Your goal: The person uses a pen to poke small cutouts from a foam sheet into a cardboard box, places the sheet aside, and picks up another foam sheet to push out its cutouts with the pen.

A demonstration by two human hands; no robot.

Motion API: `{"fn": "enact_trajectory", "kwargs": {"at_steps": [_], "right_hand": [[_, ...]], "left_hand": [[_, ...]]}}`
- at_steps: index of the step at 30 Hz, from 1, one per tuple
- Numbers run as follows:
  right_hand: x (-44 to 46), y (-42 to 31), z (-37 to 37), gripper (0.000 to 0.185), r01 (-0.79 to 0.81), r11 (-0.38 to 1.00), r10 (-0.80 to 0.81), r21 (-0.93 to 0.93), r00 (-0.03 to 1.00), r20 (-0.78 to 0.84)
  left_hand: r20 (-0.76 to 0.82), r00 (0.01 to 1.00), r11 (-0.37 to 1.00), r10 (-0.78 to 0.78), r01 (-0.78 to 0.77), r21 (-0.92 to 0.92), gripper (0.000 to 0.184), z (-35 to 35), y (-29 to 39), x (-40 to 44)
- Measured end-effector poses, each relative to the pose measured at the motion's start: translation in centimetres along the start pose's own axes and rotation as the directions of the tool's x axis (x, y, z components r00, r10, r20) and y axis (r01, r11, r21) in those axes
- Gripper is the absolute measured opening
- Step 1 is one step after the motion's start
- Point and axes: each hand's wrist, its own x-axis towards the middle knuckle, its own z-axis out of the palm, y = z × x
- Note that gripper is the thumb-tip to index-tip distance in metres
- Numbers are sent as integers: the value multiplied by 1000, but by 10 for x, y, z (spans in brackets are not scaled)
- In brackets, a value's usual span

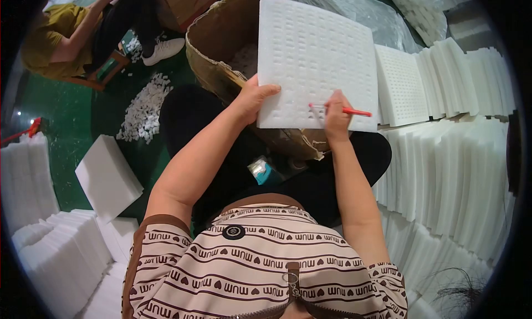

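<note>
A white foam sheet [316, 53] with rows of small slots is held up over an open cardboard box [219, 34]. My left hand [256, 99] grips the sheet's left edge near its lower corner, thumb on the front face. In my right hand [336, 117] is a red pen [357, 113], its fingers closed around it. The pen lies across the lower right part of the sheet, with its thinner end pointing left near the slots. Whether that end touches the foam I cannot tell.
Stacks of white foam sheets [426, 164] stand at the right, and more foam sheets [61, 258] at the lower left. Small foam pieces [147, 108] lie heaped on the green floor. Another person [72, 36] sits on a wooden stool at the upper left.
</note>
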Motion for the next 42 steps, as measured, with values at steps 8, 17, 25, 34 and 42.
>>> {"fn": "enact_trajectory", "kwargs": {"at_steps": [8, 17, 25, 34, 42], "right_hand": [[8, -3, 12, 39, 44, 964, -57, -263, 997, -43], [14, -2, 24, 36, 166, 816, -160, -553, 985, 60], [20, 1, -8, 35, 128, 949, -177, -288, 972, -152], [35, 3, -3, 38, 151, 915, -209, -375, 971, -120], [38, 9, 4, 40, 353, 696, -431, -625, 902, 30]], "left_hand": [[2, 1000, 1000, 14, -14, 24, 50, 1, 0, 2], [17, 1000, 1000, 12, -12, 20, 49, 0, -1, 3], [-2, 1000, 1000, -1, 1, 0, 49, 0, -1, 3], [7, 1000, 1000, 16, -16, -1, 51, 0, -2, 5], [5, 1000, 999, 7, -7, 45, 52, 3, -1, 6]]}}
